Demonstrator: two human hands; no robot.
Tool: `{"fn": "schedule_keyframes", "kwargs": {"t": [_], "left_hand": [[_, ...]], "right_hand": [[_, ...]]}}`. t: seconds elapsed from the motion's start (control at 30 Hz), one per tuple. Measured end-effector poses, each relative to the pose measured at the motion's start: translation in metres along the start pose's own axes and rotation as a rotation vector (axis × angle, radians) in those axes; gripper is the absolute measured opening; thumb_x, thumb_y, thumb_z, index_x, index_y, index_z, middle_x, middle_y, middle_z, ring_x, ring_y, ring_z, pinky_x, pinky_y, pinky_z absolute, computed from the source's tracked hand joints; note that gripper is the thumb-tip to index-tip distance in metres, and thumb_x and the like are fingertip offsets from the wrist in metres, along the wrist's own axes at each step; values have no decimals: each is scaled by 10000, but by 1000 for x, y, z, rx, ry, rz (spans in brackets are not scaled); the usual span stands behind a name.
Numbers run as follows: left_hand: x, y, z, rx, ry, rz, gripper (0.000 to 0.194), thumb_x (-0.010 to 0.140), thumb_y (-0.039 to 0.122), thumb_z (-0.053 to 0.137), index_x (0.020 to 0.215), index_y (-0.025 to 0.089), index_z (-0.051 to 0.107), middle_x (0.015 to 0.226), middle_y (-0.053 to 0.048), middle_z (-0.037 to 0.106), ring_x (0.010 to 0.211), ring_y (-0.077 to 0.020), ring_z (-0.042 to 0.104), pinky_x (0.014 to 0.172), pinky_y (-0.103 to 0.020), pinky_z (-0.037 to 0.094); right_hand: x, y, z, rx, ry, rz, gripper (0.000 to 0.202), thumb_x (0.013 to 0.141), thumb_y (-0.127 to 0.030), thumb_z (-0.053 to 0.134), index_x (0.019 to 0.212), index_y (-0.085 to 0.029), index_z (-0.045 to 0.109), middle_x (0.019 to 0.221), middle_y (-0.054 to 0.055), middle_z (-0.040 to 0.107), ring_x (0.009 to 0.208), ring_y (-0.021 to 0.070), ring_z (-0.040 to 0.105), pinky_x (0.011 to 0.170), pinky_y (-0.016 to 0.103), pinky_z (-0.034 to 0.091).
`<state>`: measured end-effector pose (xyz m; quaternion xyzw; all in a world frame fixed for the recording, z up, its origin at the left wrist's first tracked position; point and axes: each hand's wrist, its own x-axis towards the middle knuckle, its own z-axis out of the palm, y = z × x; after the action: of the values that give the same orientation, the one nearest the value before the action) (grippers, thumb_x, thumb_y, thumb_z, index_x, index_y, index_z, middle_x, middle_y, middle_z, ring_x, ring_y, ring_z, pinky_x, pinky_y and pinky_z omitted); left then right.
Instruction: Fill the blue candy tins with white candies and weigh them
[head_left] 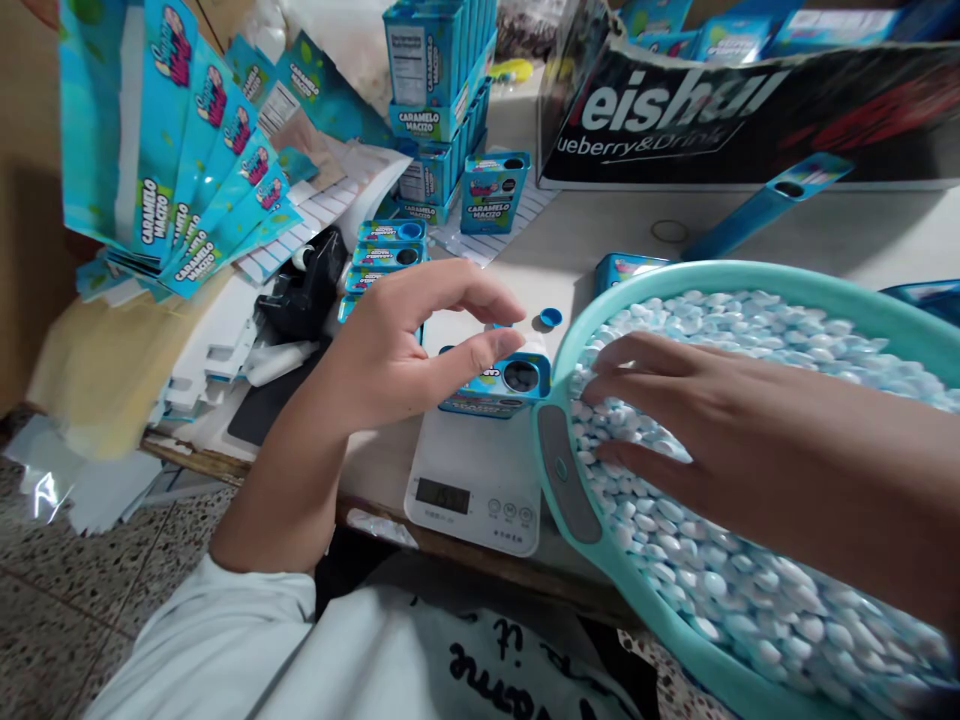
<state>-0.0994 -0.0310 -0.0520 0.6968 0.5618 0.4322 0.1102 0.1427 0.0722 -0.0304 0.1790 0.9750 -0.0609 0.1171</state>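
Note:
My left hand (431, 340) hovers over a blue candy box (491, 402), its thumb and fingers curved and apart. That box lies on a white kitchen scale (476, 470), and its round opening faces up with dark contents inside. My right hand (652, 400) reaches into a turquoise basin (559, 375) of white and pale blue candies (697, 580). Its fingers are spread, with the tips among the candies. A small blue cap (550, 317) lies behind the scale.
Stacked blue boxes (424, 60) and one upright box (495, 195) stand at the back. A black carton (750, 110) fills the back right. Flat blue packaging (172, 150), a black tape dispenser (304, 285) and more small boxes (382, 255) are on the left.

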Motion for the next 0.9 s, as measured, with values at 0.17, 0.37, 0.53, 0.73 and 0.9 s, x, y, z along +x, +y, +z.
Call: {"fn": "schedule_keyframes", "kwargs": {"t": [0.17,0.37,0.53,0.73,0.9], "left_hand": [[0,0,-1,-11,-20,43,160,974,354,673,995,216,749,960,-47,780,893,-175,730,836,-333,607],[0,-2,-1,21,-42,42,159,978,356,675,998,220,754,949,-49,776,882,-177,729,828,-337,604],[0,-1,-2,-31,-104,39,142,970,311,680,1046,205,735,1036,-43,778,982,-177,734,921,-325,590],[-1,-1,4,21,-474,-50,522,861,98,707,1359,236,632,1389,-52,710,1274,-223,678,1051,-318,547],[-4,1,-7,37,-504,-14,559,872,91,671,1406,252,627,1419,-55,702,1295,-230,676,1087,-342,539]], "right_hand": [[1,0,1,9,8,-17,182,977,-170,516,1012,-172,694,1079,137,656,912,278,706,821,493,593],[2,-1,0,22,5,-14,208,990,-147,471,1009,-167,678,1059,130,644,902,268,687,816,471,559],[5,2,4,60,-7,-17,189,956,-184,468,969,-189,657,1049,127,635,891,269,673,822,484,564],[4,3,7,88,16,-2,229,940,-213,413,958,-233,641,1093,148,657,928,306,683,829,528,586],[1,2,7,105,52,-5,243,928,-157,412,968,-214,645,1149,164,657,960,299,676,877,522,576]]}}
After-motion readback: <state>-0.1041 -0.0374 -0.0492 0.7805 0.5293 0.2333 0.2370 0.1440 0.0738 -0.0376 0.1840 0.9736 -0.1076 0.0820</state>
